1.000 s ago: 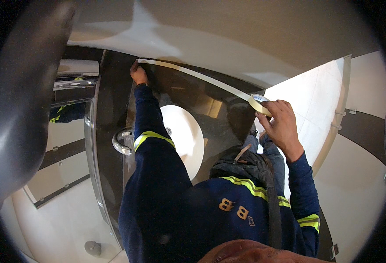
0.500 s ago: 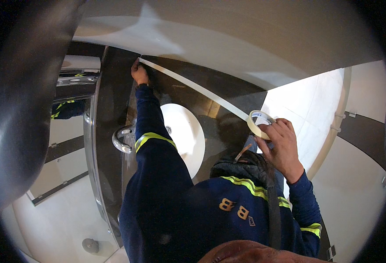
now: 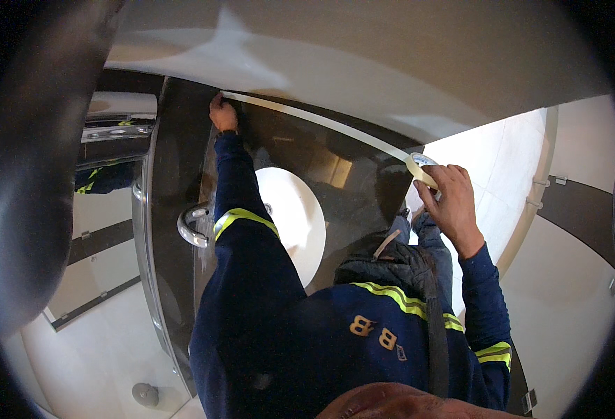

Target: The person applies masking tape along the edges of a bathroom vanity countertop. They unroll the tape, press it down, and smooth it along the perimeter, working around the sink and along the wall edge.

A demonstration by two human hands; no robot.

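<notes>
My left hand [image 3: 223,114] is at the far left of the dark countertop [image 3: 286,157], its fingers closed at the end of a pale strip of masking tape [image 3: 314,117]. The strip runs taut to the right along the edge where the counter meets the pale wall, up to the roll of masking tape [image 3: 415,170]. My right hand [image 3: 453,202] grips that roll between thumb and fingers at the counter's right end. Whether the strip touches the counter along its length, I cannot tell.
A round white basin [image 3: 300,216] is set in the counter below my left arm, with a curved chrome faucet [image 3: 193,225] beside it. The pale wall [image 3: 405,70] rises along the far side. A chrome-fronted dispenser [image 3: 119,119] and a mirror [image 3: 105,230] are at the left.
My right hand has moved the roll up and slightly right, toward the wall. The strip now lies closer to the wall edge. My left hand stays at the strip's end.
</notes>
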